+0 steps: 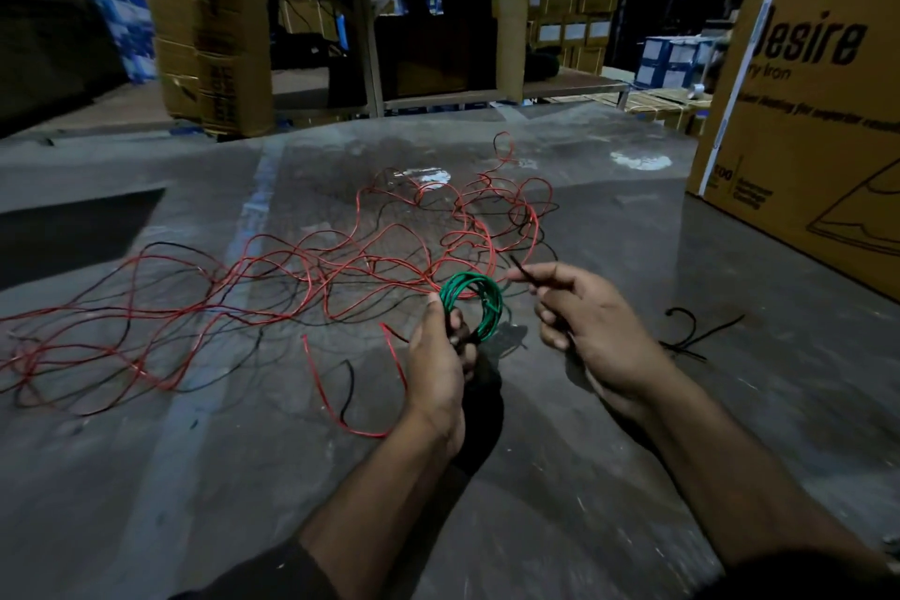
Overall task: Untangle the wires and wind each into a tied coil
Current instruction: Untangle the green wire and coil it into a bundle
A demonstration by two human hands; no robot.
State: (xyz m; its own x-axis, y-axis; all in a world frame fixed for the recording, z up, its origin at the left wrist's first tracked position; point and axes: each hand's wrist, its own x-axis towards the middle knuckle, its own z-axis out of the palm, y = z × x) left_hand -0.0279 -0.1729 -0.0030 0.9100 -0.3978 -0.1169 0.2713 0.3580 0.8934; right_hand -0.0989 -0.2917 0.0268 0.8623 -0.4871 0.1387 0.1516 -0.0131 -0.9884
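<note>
Left hand (438,365) is gripping a green wire coil (475,307); right hand (584,322) is pinching a black tie (523,269) above tangled red wire (302,258).

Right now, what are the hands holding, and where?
The left hand pinches the green wire coil at its lower left side. The right hand holds a thin black tie by one end.

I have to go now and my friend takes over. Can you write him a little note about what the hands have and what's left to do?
Left hand: grips the wound green coil at its lower edge.
Right hand: pinches a thin black tie beside the coil.
Red wire and black wire lie loose and tangled on the floor. More black ties lie to the right.
Done: green is wound. Left: tie it, then untangle, wind and tie red and black.
</note>
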